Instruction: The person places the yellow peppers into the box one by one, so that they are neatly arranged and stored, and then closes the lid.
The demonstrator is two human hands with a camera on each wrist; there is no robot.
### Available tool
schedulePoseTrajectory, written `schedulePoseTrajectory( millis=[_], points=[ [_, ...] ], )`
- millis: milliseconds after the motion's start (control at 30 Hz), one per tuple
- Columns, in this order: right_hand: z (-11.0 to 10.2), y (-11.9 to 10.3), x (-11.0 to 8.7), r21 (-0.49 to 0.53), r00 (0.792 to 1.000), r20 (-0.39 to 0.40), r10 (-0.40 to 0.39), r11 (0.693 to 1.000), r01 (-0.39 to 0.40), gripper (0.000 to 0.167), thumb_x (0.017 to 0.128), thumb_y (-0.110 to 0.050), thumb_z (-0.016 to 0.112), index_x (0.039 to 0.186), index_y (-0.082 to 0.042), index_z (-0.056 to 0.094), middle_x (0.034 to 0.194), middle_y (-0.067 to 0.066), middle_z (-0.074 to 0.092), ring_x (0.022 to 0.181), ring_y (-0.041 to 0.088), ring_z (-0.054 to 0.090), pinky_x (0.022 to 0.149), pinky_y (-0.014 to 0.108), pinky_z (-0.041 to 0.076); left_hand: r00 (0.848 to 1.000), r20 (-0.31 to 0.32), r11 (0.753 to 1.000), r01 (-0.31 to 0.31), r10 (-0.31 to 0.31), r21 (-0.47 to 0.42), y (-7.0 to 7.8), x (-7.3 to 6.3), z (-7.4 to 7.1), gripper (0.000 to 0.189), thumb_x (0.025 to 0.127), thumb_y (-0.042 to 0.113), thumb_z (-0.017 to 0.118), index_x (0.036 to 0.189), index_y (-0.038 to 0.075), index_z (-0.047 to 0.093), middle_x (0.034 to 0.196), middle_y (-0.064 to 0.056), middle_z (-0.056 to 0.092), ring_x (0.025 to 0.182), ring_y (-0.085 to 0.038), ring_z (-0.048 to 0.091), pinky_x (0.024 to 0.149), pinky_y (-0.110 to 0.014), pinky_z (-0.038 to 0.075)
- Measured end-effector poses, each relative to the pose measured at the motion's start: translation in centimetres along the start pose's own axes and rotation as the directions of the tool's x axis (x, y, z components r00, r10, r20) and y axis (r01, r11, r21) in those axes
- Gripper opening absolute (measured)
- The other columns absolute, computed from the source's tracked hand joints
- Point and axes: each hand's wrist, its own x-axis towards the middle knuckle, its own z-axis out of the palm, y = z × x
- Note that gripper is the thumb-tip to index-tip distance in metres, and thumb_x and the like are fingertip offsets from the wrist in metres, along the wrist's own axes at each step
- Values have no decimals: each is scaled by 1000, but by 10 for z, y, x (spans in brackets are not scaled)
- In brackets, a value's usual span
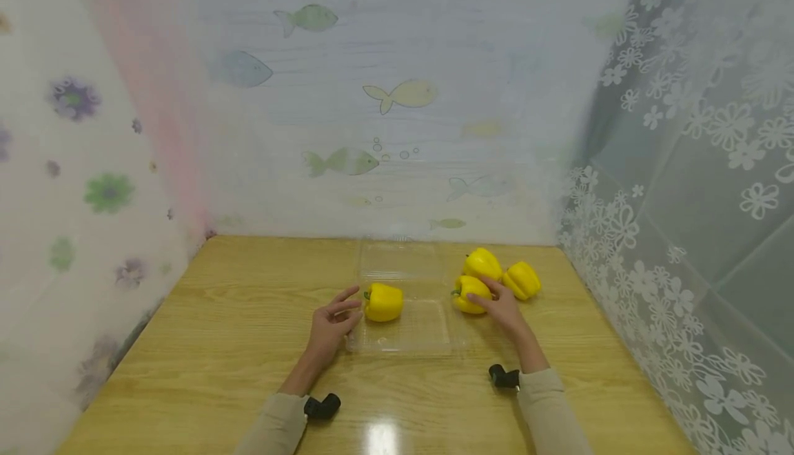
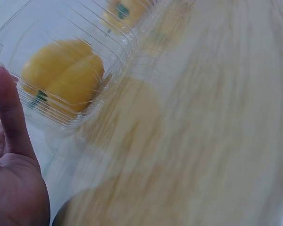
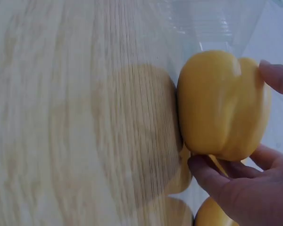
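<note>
One yellow bell pepper (image 1: pixel 384 302) with a green stem lies in the left part of a clear plastic clamshell box (image 1: pixel 428 327), whose lid (image 1: pixel 397 260) is laid back. At the box's left side, my left hand (image 1: pixel 335 327) has its fingers extended, with a fingertip (image 2: pixel 8 94) right at the clear wall in the left wrist view. My right hand (image 1: pixel 504 307) grips a second yellow bell pepper (image 1: pixel 468 294) on the table, right of the box. Thumb and fingers curve round this pepper (image 3: pixel 221 106) in the right wrist view.
Two more yellow bell peppers stand close by my right hand: one (image 1: pixel 482 262) behind the gripped pepper, another (image 1: pixel 522 280) to its right. A wooden table (image 1: pixel 248 303) carries everything. Patterned curtains (image 1: pixel 397 131) enclose it at the back and both sides.
</note>
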Motion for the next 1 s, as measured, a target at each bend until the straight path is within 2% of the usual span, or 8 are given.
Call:
schedulePoseTrajectory(
  millis=[100, 367, 567, 833, 1000],
  points=[
    [-3, 2, 0, -2, 999, 43, -3, 1000, 3, 81, 98, -35, 69, 158, 3, 28, 163, 26, 28, 148, 44, 29, 119, 58, 29, 1000, -12, 1000, 2, -2, -4, 0, -1, 0, 27, 93, -2, 72, 117, -14, 69, 152, -20, 49, 64, -7, 58, 49, -18, 48],
    [-5, 6, -1, 6, 996, 93, 5, 1000, -6, 81, 99, -30, 69, 159, 4, 25, 162, 27, 27, 146, 45, 33, 117, 56, 34, 1000, -6, 1000, -1, 1, 9, 2, -1, 0, 28, 93, 0, 72, 118, -13, 69, 152, -19, 49, 65, -7, 58, 50, -17, 48],
    [-8, 3, -4, -14, 998, 66, -25, 1000, 26, 78, 96, -24, 74, 157, 2, 33, 160, 27, 31, 139, 47, 43, 109, 54, 44, 1000, 11, 1000, -11, 11, -9, 1, 1, 1, 29, 94, 0, 71, 118, -14, 68, 152, -21, 48, 66, -7, 59, 51, -17, 48],
    [-7, -5, -10, 28, 1000, 10, -19, 999, 19, 75, 88, -17, 82, 150, 1, 44, 155, 25, 40, 134, 46, 48, 97, 41, 53, 1000, 9, 999, -13, 14, -30, 2, -1, 1, 29, 93, -2, 71, 118, -16, 67, 152, -21, 48, 67, -8, 61, 50, -17, 48],
    [-8, -18, -18, 42, 1000, 3, -12, 999, 12, 74, 87, -14, 83, 149, 3, 46, 153, 27, 40, 131, 49, 50, 94, 43, 55, 1000, 10, 999, -10, 11, -39, 3, -1, 1, 29, 93, -3, 70, 118, -16, 66, 153, -21, 47, 66, -8, 60, 50, -17, 49]
  ],
)
